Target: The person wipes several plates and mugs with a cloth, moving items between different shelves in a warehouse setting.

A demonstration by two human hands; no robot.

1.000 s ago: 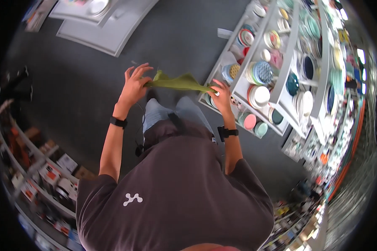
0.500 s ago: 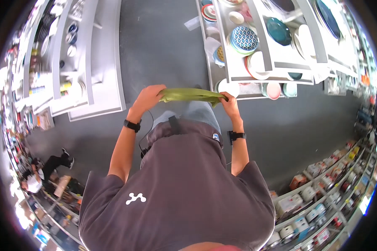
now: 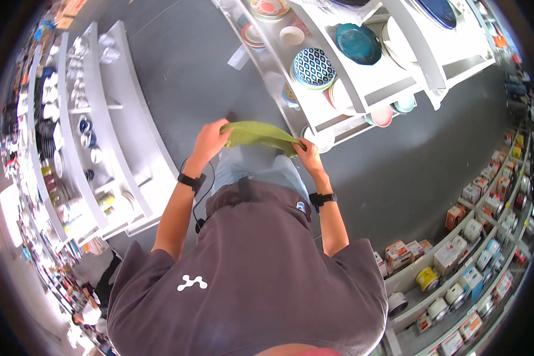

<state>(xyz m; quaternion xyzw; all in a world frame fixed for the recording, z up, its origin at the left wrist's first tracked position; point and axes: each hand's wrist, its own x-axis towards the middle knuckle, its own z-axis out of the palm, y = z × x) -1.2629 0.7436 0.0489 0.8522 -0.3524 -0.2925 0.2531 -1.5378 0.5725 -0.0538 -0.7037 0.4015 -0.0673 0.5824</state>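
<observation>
A green cloth (image 3: 258, 134) is stretched between my two hands, out in front of my waist. My left hand (image 3: 210, 142) grips its left end, fingers closed round the fabric. The right end is pinched in my right hand (image 3: 310, 158). Between them the cloth bows a little and hangs in a loose fold over my legs. Each wrist wears a black band.
On my right stands a white shelf unit (image 3: 362, 98) with a patterned plate (image 3: 314, 66) and a teal bowl (image 3: 358, 44). Another white shelf (image 3: 137, 101) with crockery is on my left. Boxed goods (image 3: 451, 255) line shelves behind right. A person (image 3: 91, 311) is at lower left.
My body has turned, so the shelves have swung round in view. The right hand has come slightly closer to the left and lower, and the cloth sags and spreads more.
</observation>
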